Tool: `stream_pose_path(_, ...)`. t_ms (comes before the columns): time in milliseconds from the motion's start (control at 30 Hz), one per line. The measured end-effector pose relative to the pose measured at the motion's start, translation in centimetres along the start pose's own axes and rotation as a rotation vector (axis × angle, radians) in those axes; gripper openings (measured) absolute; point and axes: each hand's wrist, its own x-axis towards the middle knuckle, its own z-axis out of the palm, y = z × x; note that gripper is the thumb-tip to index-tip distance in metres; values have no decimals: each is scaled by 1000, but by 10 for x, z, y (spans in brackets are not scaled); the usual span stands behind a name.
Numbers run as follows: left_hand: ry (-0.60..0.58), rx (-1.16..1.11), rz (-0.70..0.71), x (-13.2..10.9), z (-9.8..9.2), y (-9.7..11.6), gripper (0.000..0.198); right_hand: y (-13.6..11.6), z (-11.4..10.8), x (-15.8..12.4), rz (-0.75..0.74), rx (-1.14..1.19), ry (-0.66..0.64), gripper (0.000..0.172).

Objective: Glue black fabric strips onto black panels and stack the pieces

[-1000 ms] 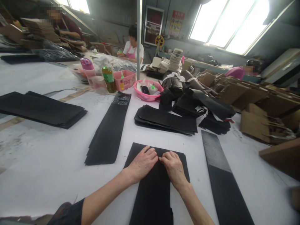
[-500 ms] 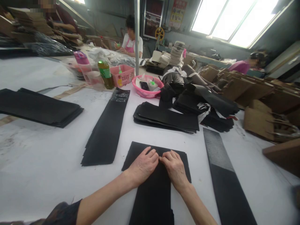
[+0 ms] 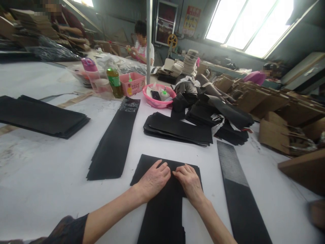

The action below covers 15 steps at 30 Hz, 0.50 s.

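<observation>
A long black strip (image 3: 162,217) runs from the bottom edge up beneath my hands and overlaps a black sheet stack (image 3: 142,166) lying crosswise on the white table. My left hand (image 3: 154,179) rests on the overlap with its fingers curled and pressed together at the strip. Opposite it, my right hand (image 3: 189,181) pinches at the strip's far end, thumb and fingertips together. A small gap separates the two hands. The fingers hide the exact edge they grip. To the right lies another black strip (image 3: 246,203) with a greyish, shiny far end.
Fanned black strips (image 3: 114,142) lie left of my hands, with more black stacks (image 3: 43,117) (image 3: 177,128) farther left and ahead. Beyond are a pink basin (image 3: 158,101), a pink basket (image 3: 132,84), a bottle (image 3: 114,83) and a pole (image 3: 148,44). Brown paper bags (image 3: 274,132) stand right. Co-workers sit behind.
The fingertips of my hands have drawn slightly apart over the strip. The view has shifted a little, so things on the right appear farther left. A co-worker's hands have moved.
</observation>
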Motion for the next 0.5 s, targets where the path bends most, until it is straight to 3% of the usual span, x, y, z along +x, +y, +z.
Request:
stream_pose_path(233, -10, 8, 11, 4, -3, 4, 19, 0, 3, -2, 11, 4, -12, 15)
stream_pose_path(500, 21, 64, 19, 3, 2, 5, 26, 18, 0, -12, -11, 22, -8, 15)
